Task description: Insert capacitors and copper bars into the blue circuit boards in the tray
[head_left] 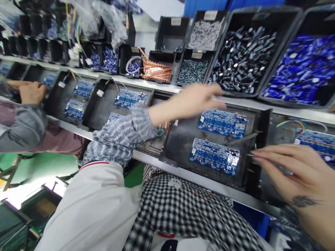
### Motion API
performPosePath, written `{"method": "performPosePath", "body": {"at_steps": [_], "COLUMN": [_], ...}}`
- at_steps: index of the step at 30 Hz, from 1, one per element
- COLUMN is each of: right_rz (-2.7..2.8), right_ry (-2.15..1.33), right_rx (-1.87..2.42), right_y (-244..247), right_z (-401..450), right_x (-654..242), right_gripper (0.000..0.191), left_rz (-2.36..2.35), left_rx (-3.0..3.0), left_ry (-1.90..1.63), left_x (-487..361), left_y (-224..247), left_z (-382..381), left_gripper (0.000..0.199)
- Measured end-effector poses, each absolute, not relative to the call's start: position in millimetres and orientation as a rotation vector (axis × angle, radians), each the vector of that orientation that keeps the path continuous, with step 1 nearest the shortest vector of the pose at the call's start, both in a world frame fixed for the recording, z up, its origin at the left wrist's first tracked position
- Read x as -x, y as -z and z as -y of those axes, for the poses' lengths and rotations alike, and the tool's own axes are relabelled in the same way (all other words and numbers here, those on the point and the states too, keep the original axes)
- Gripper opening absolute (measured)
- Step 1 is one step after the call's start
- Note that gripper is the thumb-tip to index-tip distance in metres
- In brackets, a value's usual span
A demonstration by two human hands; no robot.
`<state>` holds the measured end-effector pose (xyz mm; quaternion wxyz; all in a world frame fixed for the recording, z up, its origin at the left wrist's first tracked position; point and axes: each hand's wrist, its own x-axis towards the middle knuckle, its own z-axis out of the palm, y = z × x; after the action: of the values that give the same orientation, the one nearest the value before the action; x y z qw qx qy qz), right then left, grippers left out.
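My left hand [200,101] is reached out over the far edge of a blue circuit board [222,123], blurred by motion. Its fingers are stretched and apart, with nothing seen in them. A second blue circuit board [214,156] lies nearer to me in the same black tray [180,146]. At the tray's right wall, my right hand [295,174] has thumb and fingers pinched together. A tiny thing sticks out at the fingertips, too small to name. Farther right, another circuit board [319,143] with coloured wires [293,122] is partly behind this hand.
Bins of black capacitors [243,59], blue capacitors [306,66], small dark green parts [193,71] and copper-coloured strips [157,69] stand behind the trays. Leftward, more trays hold boards [131,98]. A co-worker's hand [32,92] is at the far left.
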<state>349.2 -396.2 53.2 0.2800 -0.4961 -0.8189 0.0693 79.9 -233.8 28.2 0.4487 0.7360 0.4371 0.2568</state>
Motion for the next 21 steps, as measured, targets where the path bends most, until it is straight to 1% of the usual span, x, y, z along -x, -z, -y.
{"method": "performPosePath", "body": {"at_steps": [1,2,3,5,6,7,9,12,15,17,19,20,21], "right_rz": [2.143,2.101,2.081,2.116,2.161,2.201,2.271,2.318,2.346,2.365,2.374,2.375,2.371], "right_ry": [-0.105,-0.038,-0.005,-0.029,-0.085,-0.106,-0.113,-0.076,-0.113,-0.161,-0.191,-0.193,-0.188], "right_rx": [1.380,1.409,1.429,1.467,1.514,1.532,1.586,1.605,1.597,1.625,1.652,1.653,1.653], "right_y": [-46.9,-39.1,-30.5,-12.8,-4.7,2.4,13.7,23.1,26.3,27.4,28.7,29.4,30.2], "right_z": [398.8,401.2,403.7,408.9,411.4,413.4,415.5,414.3,411.9,410.8,410.2,410.1,410.0], "right_x": [-357.0,-365.4,-373.5,-386.7,-391.2,-394.4,-397.4,-397.6,-396.1,-395.2,-394.8,-394.8,-394.7], "right_gripper": [0.066,0.061,0.053,0.029,0.019,0.013,0.016,0.021,0.021,0.020,0.021,0.021,0.021], "left_rz": [-1.433,-1.757,-1.879,-1.896,-1.866,-1.848,-1.800,-1.806,-1.849,-1.912,-2.022,-2.080,-2.139], "left_rx": [-1.872,-1.888,-1.876,-1.894,-1.918,-1.943,-1.996,-2.060,-2.109,-2.157,-2.152,-2.123,-2.070], "left_ry": [-0.711,-0.700,-0.713,-0.649,-0.597,-0.572,-0.529,-0.520,-0.527,-0.464,-0.382,-0.351,-0.356], "left_x": [-60.0,-39.1,-18.9,14.7,26.8,35.6,45.5,48.1,44.0,40.5,38.3,38.2,38.9], "left_y": [-23.9,-18.4,-12.2,0.4,5.9,10.5,16.7,18.7,13.6,7.2,-0.4,-4.3,-8.1], "left_z": [209.3,186.3,166.4,138.9,131.0,126.0,120.3,115.6,116.4,121.8,129.7,133.7,137.5], "left_gripper": [0.021,0.028,0.033,0.050,0.053,0.051,0.046,0.044,0.039,0.031,0.017,0.013,0.017]}}
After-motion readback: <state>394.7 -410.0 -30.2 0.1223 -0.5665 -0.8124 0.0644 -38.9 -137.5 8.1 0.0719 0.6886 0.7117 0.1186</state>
